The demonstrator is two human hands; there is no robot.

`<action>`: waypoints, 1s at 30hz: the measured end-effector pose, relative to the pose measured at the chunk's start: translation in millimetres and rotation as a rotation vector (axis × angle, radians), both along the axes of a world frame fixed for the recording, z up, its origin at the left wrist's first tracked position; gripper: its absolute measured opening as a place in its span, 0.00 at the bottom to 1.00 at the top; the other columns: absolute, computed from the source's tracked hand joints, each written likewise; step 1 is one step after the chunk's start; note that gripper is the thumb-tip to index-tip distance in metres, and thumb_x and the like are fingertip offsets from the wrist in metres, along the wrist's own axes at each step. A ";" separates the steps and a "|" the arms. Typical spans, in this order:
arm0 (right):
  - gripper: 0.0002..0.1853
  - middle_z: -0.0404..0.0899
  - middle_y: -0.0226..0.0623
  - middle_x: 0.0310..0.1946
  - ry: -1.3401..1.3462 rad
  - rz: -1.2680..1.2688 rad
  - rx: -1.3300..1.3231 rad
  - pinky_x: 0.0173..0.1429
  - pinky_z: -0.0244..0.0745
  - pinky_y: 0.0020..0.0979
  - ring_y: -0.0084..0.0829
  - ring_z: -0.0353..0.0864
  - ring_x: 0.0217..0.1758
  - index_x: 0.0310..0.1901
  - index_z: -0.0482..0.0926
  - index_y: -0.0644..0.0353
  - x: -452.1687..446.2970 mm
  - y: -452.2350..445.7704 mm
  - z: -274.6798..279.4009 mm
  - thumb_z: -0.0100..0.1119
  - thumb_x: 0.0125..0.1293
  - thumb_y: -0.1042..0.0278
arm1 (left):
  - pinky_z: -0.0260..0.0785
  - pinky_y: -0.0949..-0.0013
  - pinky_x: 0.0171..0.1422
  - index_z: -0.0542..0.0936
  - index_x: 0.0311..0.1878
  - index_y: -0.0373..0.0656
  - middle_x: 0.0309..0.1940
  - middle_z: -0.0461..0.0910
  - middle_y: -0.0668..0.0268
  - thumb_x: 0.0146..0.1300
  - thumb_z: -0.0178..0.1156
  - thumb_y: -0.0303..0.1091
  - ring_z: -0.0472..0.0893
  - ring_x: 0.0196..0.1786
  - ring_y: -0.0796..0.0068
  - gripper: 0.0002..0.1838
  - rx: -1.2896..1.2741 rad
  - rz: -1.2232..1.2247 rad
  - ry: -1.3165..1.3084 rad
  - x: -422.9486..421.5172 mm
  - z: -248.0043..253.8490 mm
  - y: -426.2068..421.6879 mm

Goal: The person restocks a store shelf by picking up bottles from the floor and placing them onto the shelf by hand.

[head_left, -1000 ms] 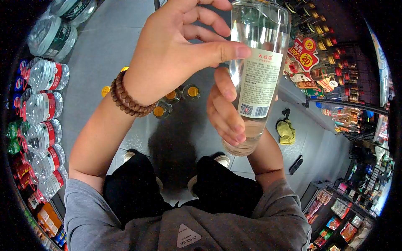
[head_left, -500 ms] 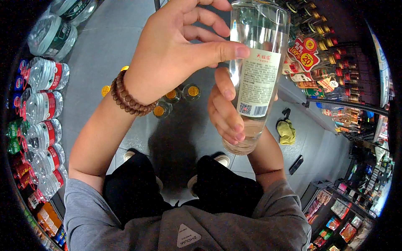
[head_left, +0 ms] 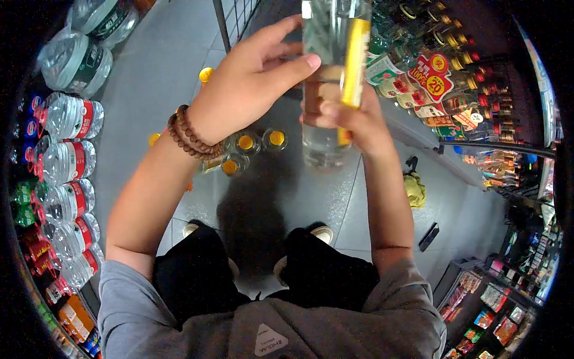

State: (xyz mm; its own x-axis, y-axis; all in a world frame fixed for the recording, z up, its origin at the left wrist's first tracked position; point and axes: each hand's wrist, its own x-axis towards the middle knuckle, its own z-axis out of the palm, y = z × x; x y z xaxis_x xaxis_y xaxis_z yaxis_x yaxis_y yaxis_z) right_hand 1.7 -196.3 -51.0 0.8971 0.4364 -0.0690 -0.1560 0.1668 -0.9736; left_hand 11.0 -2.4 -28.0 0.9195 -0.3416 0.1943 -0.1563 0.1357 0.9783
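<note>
since the clear bottle (head_left: pixel 332 72) is held up in front of the person, above the grey floor (head_left: pixel 317 200), i'd say grip is what matters most. the right hand (head_left: pixel 365 119) has the lower part, thumb bent across the near side by the yellow label (head_left: pixel 357 57), fingers wrapped round behind and partly showing through. the left hand (head_left: pixel 242 93) is higher, thumb tip against the near edge, other fingers loosely curled and a bit apart; can't tell if they're pressing the back, and the bottle's top is out of frame. imo let the right hand carry the weight and use the left lightly, just to steady it. it's blurred here, so i'd go slow with any turning, slick sides probably slip easily. also mind the yellow-capped bottles (head_left: pixel 246 142) standing below, and stay clear of the packed shelf bottles (head_left: pixel 439 112) on the right.
</note>
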 end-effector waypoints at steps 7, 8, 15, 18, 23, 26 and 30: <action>0.31 0.78 0.39 0.35 -0.488 -0.244 -0.389 0.44 0.75 0.30 0.28 0.80 0.39 0.44 0.69 0.65 13.8 11.6 -6.6 0.76 0.43 0.61 | 0.67 0.69 0.61 0.57 0.67 0.35 0.52 0.75 0.60 0.62 0.63 0.34 0.76 0.55 0.72 0.35 0.069 -0.126 -0.027 13.4 -1.4 -1.5; 0.31 0.78 0.39 0.35 -0.488 -0.253 -0.385 0.44 0.75 0.30 0.28 0.80 0.39 0.44 0.69 0.65 16.4 12.9 -5.5 0.76 0.43 0.61 | 0.67 0.69 0.61 0.57 0.67 0.35 0.52 0.75 0.60 0.62 0.63 0.34 0.76 0.55 0.72 0.35 0.075 -0.133 -0.028 15.5 0.8 0.2; 0.39 0.79 0.46 0.40 -0.641 -0.371 -0.373 0.49 0.76 0.35 0.37 0.81 0.44 0.51 0.63 0.67 52.1 21.6 -23.3 0.77 0.42 0.61 | 0.69 0.69 0.58 0.65 0.59 0.34 0.50 0.74 0.63 0.61 0.65 0.32 0.74 0.54 0.74 0.27 0.071 -0.092 -0.002 47.7 22.3 -2.8; 0.41 0.78 0.47 0.42 -0.637 -0.444 -0.332 0.51 0.75 0.36 0.38 0.81 0.46 0.54 0.61 0.67 68.3 23.3 -36.1 0.77 0.42 0.61 | 0.69 0.70 0.57 0.66 0.58 0.34 0.50 0.74 0.63 0.61 0.65 0.35 0.74 0.53 0.75 0.27 0.209 -0.103 0.009 71.0 15.4 -5.5; 0.39 0.75 0.41 0.45 -0.672 -0.571 -0.373 0.50 0.76 0.30 0.30 0.78 0.47 0.52 0.63 0.66 95.6 30.1 -57.9 0.78 0.40 0.67 | 0.69 0.69 0.58 0.66 0.58 0.36 0.50 0.75 0.63 0.59 0.68 0.35 0.75 0.52 0.76 0.28 0.223 -0.161 0.128 94.9 5.3 -9.3; 0.38 0.76 0.41 0.44 -0.577 -0.577 -0.408 0.50 0.76 0.30 0.30 0.78 0.47 0.51 0.63 0.65 97.2 35.1 -55.7 0.78 0.41 0.66 | 0.69 0.69 0.58 0.66 0.58 0.37 0.51 0.75 0.64 0.56 0.70 0.33 0.75 0.52 0.75 0.30 0.268 -0.110 0.025 107.3 -7.7 -11.5; 0.37 0.78 0.42 0.44 -0.823 -0.628 -0.434 0.48 0.77 0.31 0.32 0.80 0.45 0.51 0.64 0.66 117.8 37.8 -81.7 0.77 0.42 0.65 | 0.70 0.68 0.58 0.66 0.58 0.38 0.50 0.76 0.63 0.53 0.72 0.32 0.76 0.51 0.73 0.32 0.147 -0.175 -0.057 121.5 -18.7 -19.5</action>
State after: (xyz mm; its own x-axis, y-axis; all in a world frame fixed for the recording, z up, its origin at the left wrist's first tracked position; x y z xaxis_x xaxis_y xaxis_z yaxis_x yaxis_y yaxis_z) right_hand 119.5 -158.5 -132.7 0.7924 -0.0259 0.6095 0.5537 -0.3889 -0.7364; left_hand 132.4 -21.9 -46.7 0.8328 -0.5231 0.1812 -0.1989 0.0227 0.9798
